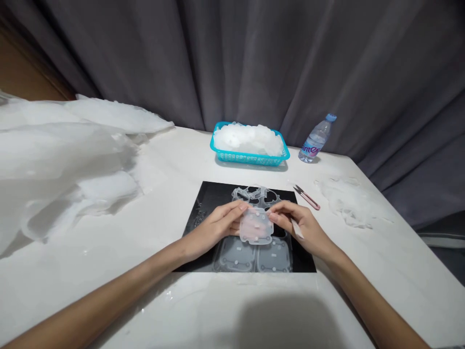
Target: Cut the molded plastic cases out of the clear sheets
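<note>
Both of my hands hold one small translucent plastic piece (pixel 256 227) over a black mat (pixel 203 203). My left hand (pixel 217 226) pinches its left edge with curled fingers. My right hand (pixel 298 224) grips its right edge and also carries a thin white tool (pixel 297 229) along the fingers. Under the piece a clear moulded plastic sheet (pixel 254 254) with similar shapes lies on the mat, its cut-out frame (pixel 256 195) reaching toward the back.
A turquoise basket (pixel 250 156) heaped with white plastic pieces stands behind the mat. A water bottle (pixel 317 138) is at the back right. Pink snips (pixel 307 197) lie right of the mat, plastic scraps (pixel 345 198) beyond them. Piled white sheets (pixel 61 160) fill the left. Grey curtain behind.
</note>
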`<state>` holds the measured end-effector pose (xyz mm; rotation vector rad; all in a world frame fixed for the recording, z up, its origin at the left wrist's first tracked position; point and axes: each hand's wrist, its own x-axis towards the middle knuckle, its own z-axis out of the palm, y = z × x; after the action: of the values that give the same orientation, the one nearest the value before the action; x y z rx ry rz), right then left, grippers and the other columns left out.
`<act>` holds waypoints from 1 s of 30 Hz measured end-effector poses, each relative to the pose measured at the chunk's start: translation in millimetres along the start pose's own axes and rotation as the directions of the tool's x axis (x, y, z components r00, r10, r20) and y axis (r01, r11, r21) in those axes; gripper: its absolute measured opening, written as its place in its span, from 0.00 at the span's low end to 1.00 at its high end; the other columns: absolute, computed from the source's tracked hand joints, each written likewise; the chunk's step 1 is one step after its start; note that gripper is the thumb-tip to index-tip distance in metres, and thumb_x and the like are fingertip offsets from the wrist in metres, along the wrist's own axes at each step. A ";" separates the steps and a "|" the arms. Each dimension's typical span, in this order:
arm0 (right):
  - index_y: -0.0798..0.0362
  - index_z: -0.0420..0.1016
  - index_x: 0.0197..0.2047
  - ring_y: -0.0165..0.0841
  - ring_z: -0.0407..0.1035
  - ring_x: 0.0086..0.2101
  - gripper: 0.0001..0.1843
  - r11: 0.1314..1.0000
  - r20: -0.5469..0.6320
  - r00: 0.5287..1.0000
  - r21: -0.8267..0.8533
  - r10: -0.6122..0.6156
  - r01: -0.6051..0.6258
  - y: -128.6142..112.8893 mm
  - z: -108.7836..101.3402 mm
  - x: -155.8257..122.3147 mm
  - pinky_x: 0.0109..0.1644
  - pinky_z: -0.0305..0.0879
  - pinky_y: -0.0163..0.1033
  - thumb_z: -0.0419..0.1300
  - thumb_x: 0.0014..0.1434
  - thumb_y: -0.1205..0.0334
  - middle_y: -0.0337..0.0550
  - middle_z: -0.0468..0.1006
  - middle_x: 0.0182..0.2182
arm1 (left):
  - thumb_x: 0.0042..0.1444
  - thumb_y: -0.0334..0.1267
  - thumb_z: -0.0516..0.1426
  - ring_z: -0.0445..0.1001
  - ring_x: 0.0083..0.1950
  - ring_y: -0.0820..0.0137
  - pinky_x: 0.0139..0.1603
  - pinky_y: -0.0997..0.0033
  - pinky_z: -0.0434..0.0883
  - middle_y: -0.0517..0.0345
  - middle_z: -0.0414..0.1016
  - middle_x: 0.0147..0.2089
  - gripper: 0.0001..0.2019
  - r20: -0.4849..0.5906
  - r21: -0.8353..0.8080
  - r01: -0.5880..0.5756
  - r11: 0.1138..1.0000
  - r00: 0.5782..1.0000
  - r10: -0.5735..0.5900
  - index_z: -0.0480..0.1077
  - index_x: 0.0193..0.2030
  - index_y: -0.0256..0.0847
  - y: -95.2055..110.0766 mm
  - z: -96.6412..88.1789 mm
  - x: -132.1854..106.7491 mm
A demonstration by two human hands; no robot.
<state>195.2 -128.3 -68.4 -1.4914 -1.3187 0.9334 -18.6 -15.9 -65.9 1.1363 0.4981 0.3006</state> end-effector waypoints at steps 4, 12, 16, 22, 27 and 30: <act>0.50 0.78 0.40 0.34 0.69 0.32 0.15 1.000 -0.006 1.000 0.022 -0.002 0.002 0.3 1.8 3.1 0.35 0.65 0.38 0.64 0.65 0.46 0.41 0.77 0.32 | 0.66 0.51 0.62 0.83 0.46 0.63 0.54 0.61 0.76 0.49 0.83 0.44 0.18 -0.001 0.034 0.014 0.999 1.000 -0.014 0.74 0.52 0.37 3.5 -6.1 0.7; 0.51 0.78 0.41 0.35 0.74 0.35 0.16 0.999 0.007 1.000 0.037 -0.018 0.018 1.1 3.0 4.2 0.41 0.70 0.39 0.64 0.65 0.46 0.42 0.80 0.34 | 0.70 0.57 0.54 0.85 0.47 0.54 0.58 0.50 0.75 0.38 0.85 0.45 0.26 0.073 -0.108 0.033 0.994 0.997 -0.025 0.72 0.57 0.34 0.9 -9.1 3.6; 0.50 0.78 0.41 0.36 0.74 0.36 0.17 0.999 -0.005 0.999 0.031 -0.034 0.034 3.9 4.8 5.4 0.42 0.71 0.40 0.64 0.64 0.44 0.43 0.81 0.35 | 0.69 0.63 0.52 0.85 0.46 0.54 0.56 0.51 0.75 0.37 0.86 0.44 0.31 0.069 -0.107 0.045 0.993 0.997 -0.037 0.72 0.57 0.33 4.8 -8.3 2.8; 0.50 0.79 0.42 0.36 0.74 0.37 0.17 0.998 -0.030 0.998 0.022 -0.050 0.050 7.5 8.2 5.1 0.42 0.70 0.40 0.64 0.65 0.44 0.43 0.81 0.35 | 0.66 0.68 0.50 0.84 0.41 0.58 0.51 0.56 0.76 0.39 0.85 0.41 0.35 0.089 -0.086 0.045 0.995 0.995 -0.037 0.72 0.56 0.33 6.5 -9.1 2.6; 0.50 0.77 0.40 0.35 0.71 0.34 0.17 0.993 -0.019 0.995 -0.066 -0.098 0.097 0.6 -2.1 11.2 0.40 0.68 0.39 0.62 0.67 0.44 0.42 0.78 0.33 | 0.69 0.61 0.52 0.81 0.48 0.59 0.55 0.55 0.74 0.44 0.83 0.47 0.27 0.125 0.198 -0.082 0.977 0.990 0.058 0.73 0.56 0.38 12.5 -21.9 1.1; 0.50 0.74 0.37 0.34 0.69 0.33 0.20 0.964 -0.097 0.972 -0.177 -0.216 0.197 -10.1 -14.7 40.5 0.39 0.67 0.38 0.60 0.67 0.41 0.40 0.76 0.31 | 0.62 0.55 0.64 0.75 0.58 0.56 0.64 0.51 0.68 0.48 0.77 0.57 0.22 0.181 0.599 -0.255 0.759 0.967 0.181 0.74 0.57 0.45 16.6 -39.8 -1.2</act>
<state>211.8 -90.2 -53.2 -1.4755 -1.4632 0.6068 -40.0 21.5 -63.6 1.8595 0.3669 0.2786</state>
